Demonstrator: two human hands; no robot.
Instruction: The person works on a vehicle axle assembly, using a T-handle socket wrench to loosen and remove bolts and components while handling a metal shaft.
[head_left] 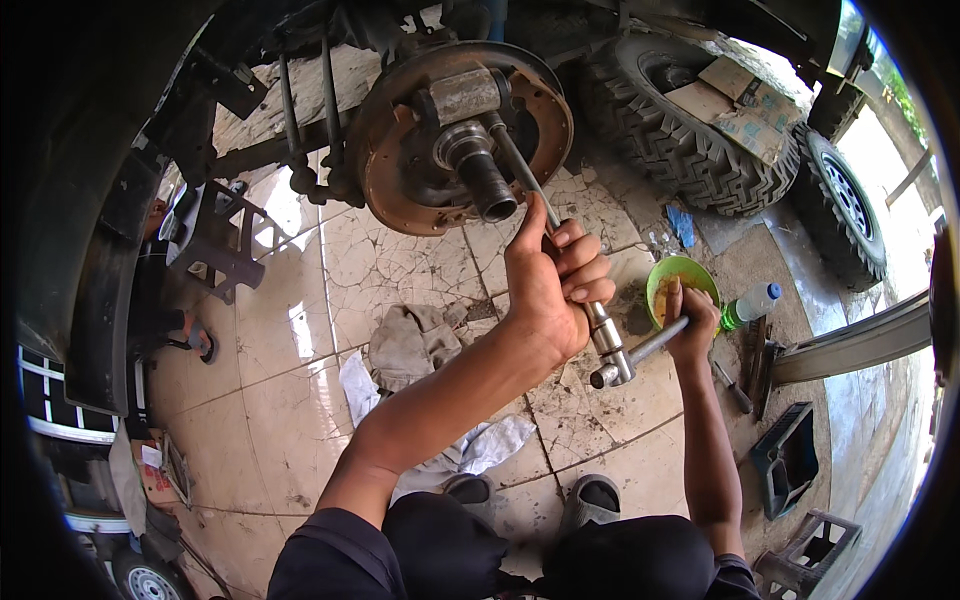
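My left hand (pixel 548 285) is closed around the long extension bar of a socket wrench (pixel 515 160). The bar's far end meets the rusty brake assembly (pixel 395 165), close beside the bare axle spindle (pixel 484 182). Whether a socket sits on a bolt there is hard to make out. At the near end, a chrome joint (pixel 610 350) links the bar to a crosswise handle (pixel 655 343). My right hand (pixel 692 325) is wrapped round that handle, its thumb pointing up. Behind the right hand stands a green bowl (pixel 703 275) with yellowish contents.
A big treaded tire (pixel 690 150) with cardboard (pixel 745 105) on it lies at the far right, near another wheel (pixel 845 205). Rags (pixel 415 345) lie on the tiles. A bottle (pixel 750 305), a screwdriver (pixel 735 390) and a dark crate (pixel 785 460) are rightward; a plastic stool (pixel 225 240) stands left.
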